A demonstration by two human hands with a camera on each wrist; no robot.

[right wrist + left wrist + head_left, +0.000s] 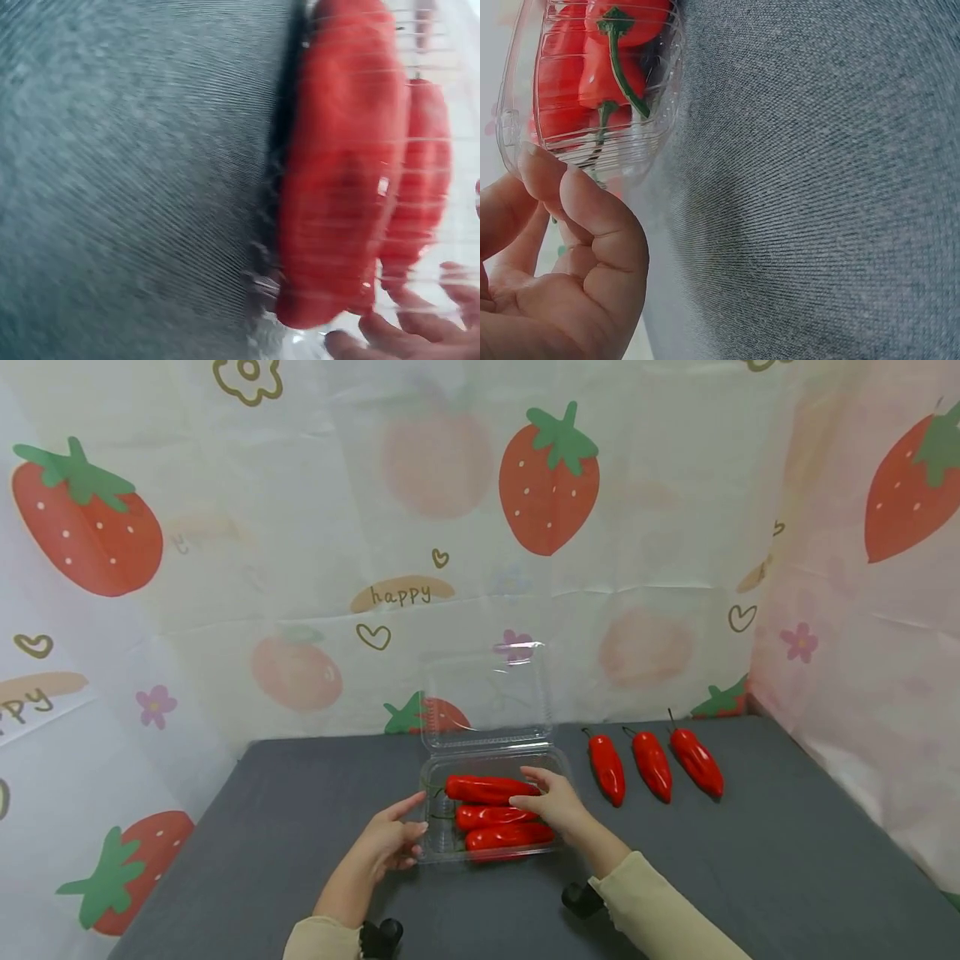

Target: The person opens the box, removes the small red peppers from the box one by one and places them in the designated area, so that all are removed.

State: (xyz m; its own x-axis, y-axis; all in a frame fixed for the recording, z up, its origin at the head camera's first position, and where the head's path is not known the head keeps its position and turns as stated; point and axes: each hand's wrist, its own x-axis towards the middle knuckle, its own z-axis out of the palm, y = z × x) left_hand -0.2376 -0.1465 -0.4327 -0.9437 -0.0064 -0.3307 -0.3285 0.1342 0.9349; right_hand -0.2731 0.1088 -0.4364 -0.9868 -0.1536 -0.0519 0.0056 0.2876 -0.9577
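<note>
Several red chili peppers point(491, 790) with green stems lie sideways in a clear plastic container point(442, 839), whose lid point(487, 693) stands raised at the back. My left hand point(390, 839) is at the container's left side. In the left wrist view its bent fingertips point(532, 161) pinch the rim near a corner. My right hand point(558, 802) is over the right end of the farthest pepper in the container, thumb and forefinger spread to either side of it. Seen through the clear wall in the right wrist view, its fingers point(420, 319) are loosely bent and apart, partly blurred.
Three more red chili peppers point(651, 764) lie side by side on the dark grey tabletop point(315, 810), right of the container. A strawberry-printed cloth point(442, 643) hangs behind the table and at both sides.
</note>
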